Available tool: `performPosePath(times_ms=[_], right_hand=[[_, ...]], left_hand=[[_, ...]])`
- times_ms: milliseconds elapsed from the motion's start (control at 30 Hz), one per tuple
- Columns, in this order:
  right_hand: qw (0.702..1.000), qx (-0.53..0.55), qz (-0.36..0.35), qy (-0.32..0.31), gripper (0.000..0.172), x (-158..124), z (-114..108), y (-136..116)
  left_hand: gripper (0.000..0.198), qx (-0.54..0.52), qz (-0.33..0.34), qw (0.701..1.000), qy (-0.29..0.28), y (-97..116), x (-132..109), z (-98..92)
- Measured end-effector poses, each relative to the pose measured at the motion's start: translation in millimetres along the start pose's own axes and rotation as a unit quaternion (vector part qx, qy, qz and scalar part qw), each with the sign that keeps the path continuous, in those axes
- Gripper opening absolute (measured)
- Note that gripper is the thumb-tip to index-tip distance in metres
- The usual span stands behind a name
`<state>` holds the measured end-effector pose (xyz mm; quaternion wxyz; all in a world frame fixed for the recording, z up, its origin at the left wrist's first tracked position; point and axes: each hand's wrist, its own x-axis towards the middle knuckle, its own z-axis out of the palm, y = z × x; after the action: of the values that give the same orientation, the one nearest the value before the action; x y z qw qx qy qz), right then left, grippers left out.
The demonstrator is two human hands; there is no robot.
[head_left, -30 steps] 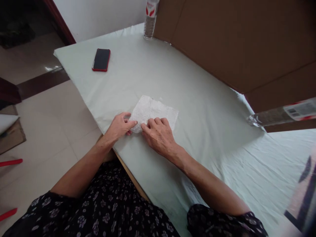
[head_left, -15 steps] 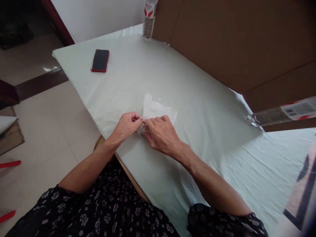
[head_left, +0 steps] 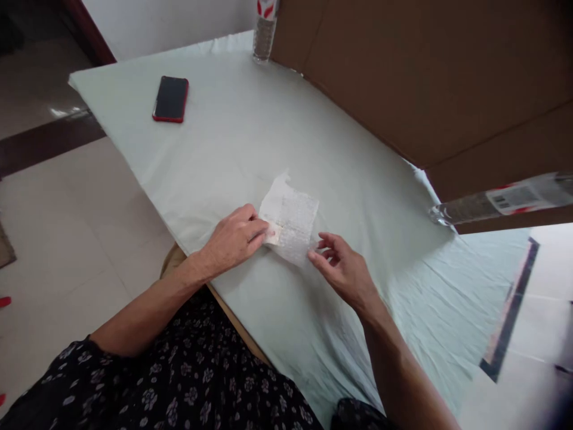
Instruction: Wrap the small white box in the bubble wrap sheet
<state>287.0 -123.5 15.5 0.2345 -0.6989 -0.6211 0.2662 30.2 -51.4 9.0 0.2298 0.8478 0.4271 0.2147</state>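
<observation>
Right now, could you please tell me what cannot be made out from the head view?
In the head view:
- Part of the white sheet: hidden by the fingers of the left hand.
- Top of the upright bottle: cut off by the upper edge.
- Far end of the right-side bottle: cut off by the right edge.
- Its label's small print: too small and blurred.

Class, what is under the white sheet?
The pale green cloth shows around the white sheet, which seems to rest on it; whatever is directly beneath is covered and cannot be seen.
</observation>
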Motion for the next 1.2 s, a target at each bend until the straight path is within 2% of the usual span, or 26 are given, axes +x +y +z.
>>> performPosePath(times_ms=[67,133,267,400,533,700,767,1000,1100,1200], right_hand=[[0.998,0.014,0.041,-0.034,0.066,-5,6,5],[0.998,0.022,0.047,-0.039,0.078,-7,14,3],[0.998,0.026,0.047,-0.028,0.091,2,31,-4],[0.993,0.097,0.061,0.017,0.098,17,44,-7],[0.983,0.181,0.039,0.012,0.092,27,52,-12],[0.993,0.111,0.013,0.042,0.084,28,52,-26],[0.992,0.119,0.004,0.045,0.084,27,51,-33],[0.960,0.274,0.052,0.024,0.085,28,54,-50],[0.950,0.305,0.066,0.010,0.086,27,56,-55],[0.952,0.300,0.058,-0.004,0.084,25,56,-57]], left_hand=[[0.020,0.013,0.047,0.998,0.031,-4,0,4.7],[0.018,0.009,0.073,0.997,0.037,-5,0,6.8],[0.016,0.015,0.062,0.998,0.014,4,-5,8.4],[0.017,0.038,0.046,0.998,0.037,11,-11,12.2],[0.016,0.051,0.057,0.996,0.041,10,-10,13.4],[0.017,0.063,0.081,0.995,-0.012,9,-4,10.3],[0.017,0.069,0.083,0.994,-0.024,10,-2,9.6],[0.017,0.103,0.074,0.991,-0.038,13,0,8.4],[0.017,0.068,0.067,0.995,-0.042,11,1,10.1],[0.018,0.004,0.057,0.997,-0.043,7,0,12.5]])
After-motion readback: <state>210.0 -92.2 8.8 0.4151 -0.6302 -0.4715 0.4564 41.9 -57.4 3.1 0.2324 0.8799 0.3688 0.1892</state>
